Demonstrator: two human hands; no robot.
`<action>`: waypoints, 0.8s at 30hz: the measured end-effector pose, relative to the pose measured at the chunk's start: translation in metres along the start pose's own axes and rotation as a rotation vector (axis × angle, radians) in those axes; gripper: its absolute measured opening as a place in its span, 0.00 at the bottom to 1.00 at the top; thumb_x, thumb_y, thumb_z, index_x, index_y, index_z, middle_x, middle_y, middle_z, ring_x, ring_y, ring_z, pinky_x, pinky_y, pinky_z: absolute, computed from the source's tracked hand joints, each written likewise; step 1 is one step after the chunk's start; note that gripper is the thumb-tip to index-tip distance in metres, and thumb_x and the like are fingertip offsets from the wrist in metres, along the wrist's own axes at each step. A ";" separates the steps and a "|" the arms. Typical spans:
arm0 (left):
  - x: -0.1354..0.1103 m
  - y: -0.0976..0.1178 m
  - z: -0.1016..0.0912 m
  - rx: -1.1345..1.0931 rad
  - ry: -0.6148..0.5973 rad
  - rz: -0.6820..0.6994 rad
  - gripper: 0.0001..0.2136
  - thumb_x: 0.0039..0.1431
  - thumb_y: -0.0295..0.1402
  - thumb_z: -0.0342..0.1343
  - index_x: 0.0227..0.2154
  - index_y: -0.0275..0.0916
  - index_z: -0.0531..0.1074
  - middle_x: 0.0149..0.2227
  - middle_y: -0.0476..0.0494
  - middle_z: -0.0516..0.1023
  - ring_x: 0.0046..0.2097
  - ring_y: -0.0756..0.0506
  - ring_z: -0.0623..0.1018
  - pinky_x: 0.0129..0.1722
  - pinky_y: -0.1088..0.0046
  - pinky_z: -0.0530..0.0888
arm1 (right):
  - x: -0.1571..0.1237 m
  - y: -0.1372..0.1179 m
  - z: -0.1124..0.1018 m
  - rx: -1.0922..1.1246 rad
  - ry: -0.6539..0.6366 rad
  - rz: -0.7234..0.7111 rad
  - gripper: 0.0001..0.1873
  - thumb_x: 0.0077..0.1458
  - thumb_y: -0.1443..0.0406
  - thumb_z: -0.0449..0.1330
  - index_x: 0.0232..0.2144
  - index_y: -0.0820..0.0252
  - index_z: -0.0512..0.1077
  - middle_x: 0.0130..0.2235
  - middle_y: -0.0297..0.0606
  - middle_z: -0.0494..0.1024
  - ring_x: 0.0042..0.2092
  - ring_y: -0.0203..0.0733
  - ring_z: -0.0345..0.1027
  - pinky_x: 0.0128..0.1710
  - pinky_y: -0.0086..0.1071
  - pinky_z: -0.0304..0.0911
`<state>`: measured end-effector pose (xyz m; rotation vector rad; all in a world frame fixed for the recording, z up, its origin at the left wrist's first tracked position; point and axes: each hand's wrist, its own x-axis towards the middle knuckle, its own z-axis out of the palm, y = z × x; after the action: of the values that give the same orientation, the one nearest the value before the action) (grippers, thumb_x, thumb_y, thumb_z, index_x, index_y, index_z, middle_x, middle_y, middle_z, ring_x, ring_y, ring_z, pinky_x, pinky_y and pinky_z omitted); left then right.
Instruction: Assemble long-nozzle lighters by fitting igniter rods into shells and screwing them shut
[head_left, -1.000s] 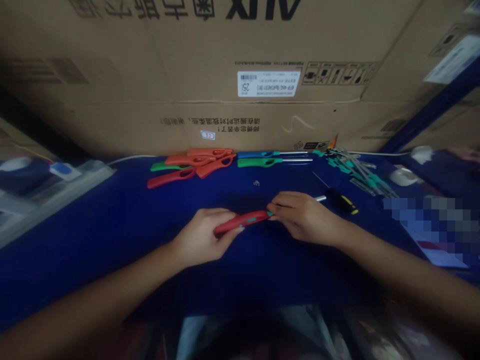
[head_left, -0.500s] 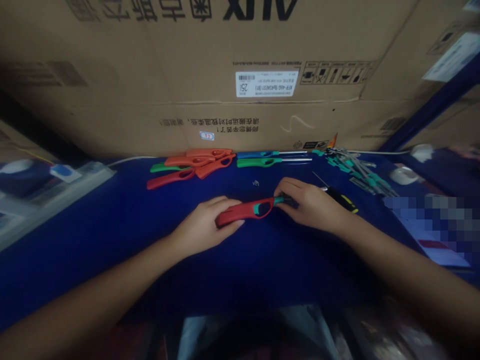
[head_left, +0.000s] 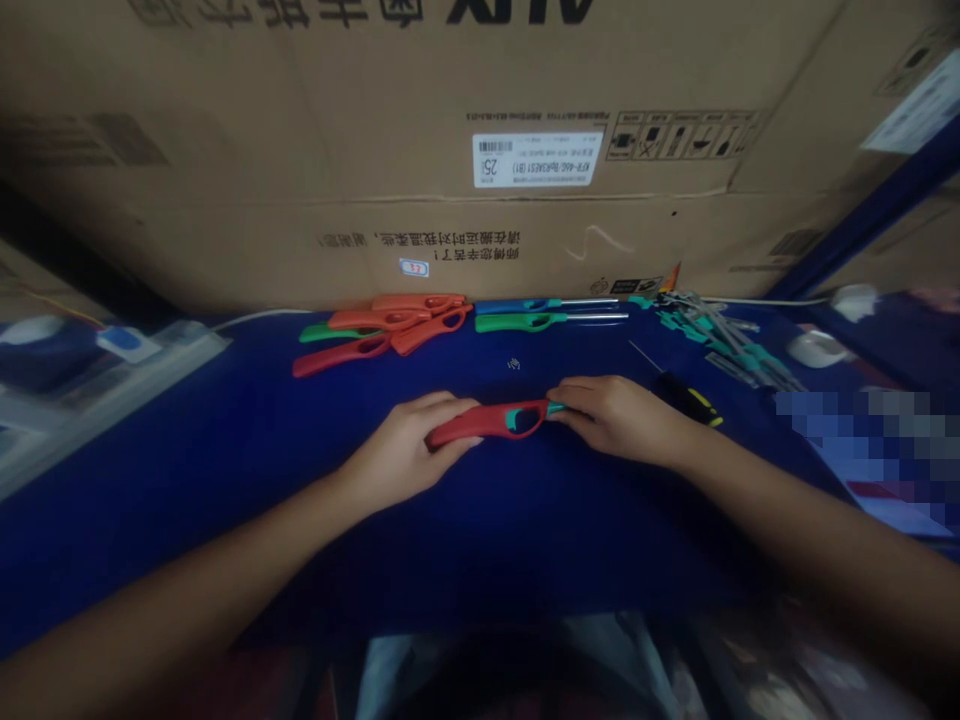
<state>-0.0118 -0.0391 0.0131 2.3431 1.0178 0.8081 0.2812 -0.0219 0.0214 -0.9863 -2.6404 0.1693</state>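
Observation:
A red long-reach lighter point(head_left: 486, 421) with a green trigger is held level above the blue tabletop point(head_left: 480, 530). My left hand point(head_left: 409, 450) is closed around the butt end of its handle. At the other end, the fingers of my right hand point(head_left: 611, 415) pinch the green collar point(head_left: 555, 408) just past the trigger loop; the part beyond it is hidden by the fingers. A screwdriver point(head_left: 690, 398) with a black and yellow handle lies just right of my right hand.
Orange lighter handles point(head_left: 397, 319), a red handle point(head_left: 341, 356) and a green one lie at the back left. Blue and green lighters point(head_left: 517, 322) with metal tubes lie beside them. Metal tubes with green collars point(head_left: 720, 335) are heaped at right. A cardboard box point(head_left: 405, 200) stands behind.
My right hand's fingers have lowered and closed in on the front end of the red lighter. The left hand keeps its grip, nearly still.

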 end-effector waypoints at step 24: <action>0.004 -0.004 -0.003 0.105 0.047 -0.029 0.12 0.59 0.36 0.63 0.45 0.39 0.78 0.42 0.45 0.78 0.39 0.47 0.79 0.43 0.68 0.78 | -0.012 0.012 -0.041 -0.512 -0.176 0.581 0.15 0.60 0.64 0.56 0.47 0.66 0.70 0.48 0.57 0.73 0.52 0.63 0.68 0.44 0.46 0.67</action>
<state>-0.0137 -0.0332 0.0140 2.4017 1.1369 0.8208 0.3108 -0.0212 0.0542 -1.9733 -2.5153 -0.3261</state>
